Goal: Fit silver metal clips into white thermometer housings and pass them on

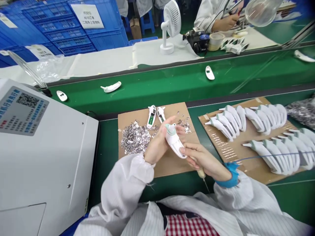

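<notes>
A white ear thermometer [175,142] with a pale green collar and probe tip is held between both hands, above the cardboard sheet. My left hand [157,142] cradles its head end from the left, fingers extended behind it. At the lower end, my right hand [203,159] pinches the body with the thumb on top. The same hand also keeps a thin-shafted tool with a yellowish handle [201,173], pointing down; its kind is unclear. Beyond the hands, two opened thermometer halves [152,116] with green circuit boards lie beside a heap of small metal pieces [135,137].
On the right, a cardboard sheet [236,144] carries rows of white thermometers [273,155] and small metal pins. A white machine [46,157] stands at left. White parts lie on the green conveyor belt [157,83]. Across it are a fan [169,26], blue crates [61,26] and a co-worker's hand [226,23].
</notes>
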{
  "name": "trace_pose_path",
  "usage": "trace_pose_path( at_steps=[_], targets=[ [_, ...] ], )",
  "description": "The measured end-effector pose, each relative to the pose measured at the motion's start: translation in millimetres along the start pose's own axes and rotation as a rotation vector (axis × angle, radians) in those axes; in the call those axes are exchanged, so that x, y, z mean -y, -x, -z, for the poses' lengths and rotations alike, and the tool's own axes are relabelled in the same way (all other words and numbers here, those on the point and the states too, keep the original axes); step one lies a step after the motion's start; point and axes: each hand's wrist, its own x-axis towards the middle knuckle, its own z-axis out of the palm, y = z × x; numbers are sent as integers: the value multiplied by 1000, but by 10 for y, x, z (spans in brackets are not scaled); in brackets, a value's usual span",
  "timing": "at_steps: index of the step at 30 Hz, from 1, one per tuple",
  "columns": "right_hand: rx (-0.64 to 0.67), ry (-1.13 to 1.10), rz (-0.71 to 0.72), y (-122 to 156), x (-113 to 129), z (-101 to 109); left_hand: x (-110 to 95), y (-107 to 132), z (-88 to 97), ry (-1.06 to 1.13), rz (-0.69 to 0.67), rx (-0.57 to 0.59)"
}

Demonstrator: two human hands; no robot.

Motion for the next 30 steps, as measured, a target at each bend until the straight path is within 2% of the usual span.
trace_pose_path(
  at_steps=[2,3,5,7,9,12,16,20,23,26,30],
  targets=[
    [-10,121,33,-42,-44,16,209,77,-44,105,-20,-141],
    [-84,260,109,-76,-56,77,291,100,-58,130,-23,-220],
    [-332,611,320,-168,-71,273,401,126,-59,178,-4,-347],
    [-557,909,493,-281,-87,488,453,146,-32,217,34,-400],
    [-639,1096,535,-395,-112,641,475,171,-1,229,72,-406],
    [-661,1252,481,-518,-146,715,491,207,16,249,120,-382],
    [-663,1307,443,-502,-105,650,503,222,-18,255,151,-385],
    [-589,1053,646,-254,62,406,503,202,-95,233,146,-372],
    [-465,878,830,-50,166,139,516,162,-163,177,52,-421],
    [-422,879,932,40,180,-26,544,118,-200,93,-56,-548],
    [-435,998,981,33,133,-25,570,106,-190,70,-50,-555]
  ],
)
